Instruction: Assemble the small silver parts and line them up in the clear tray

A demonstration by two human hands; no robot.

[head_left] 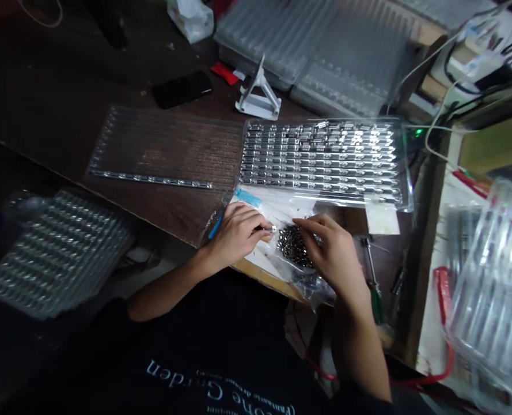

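My left hand (241, 230) pinches a small metal connector (272, 229) between thumb and fingers, over a white sheet. To its right, my right hand (329, 245) hangs at a pile of small dark metal parts (291, 245), its thumb and index fingertips near each other; whether anything is between them is too small to tell. Behind both hands lies a clear tray (405, 173) with rows of metal connectors. Left of it, another clear tray (165, 141) has one row of connectors along its near edge.
A phone (182, 90) and a white stand (260, 98) lie behind the trays. Stacked trays (57, 253) stand at the lower left, others at the back (346, 63) and right (497, 288). A green-handled screwdriver (375, 302) lies right of my right hand.
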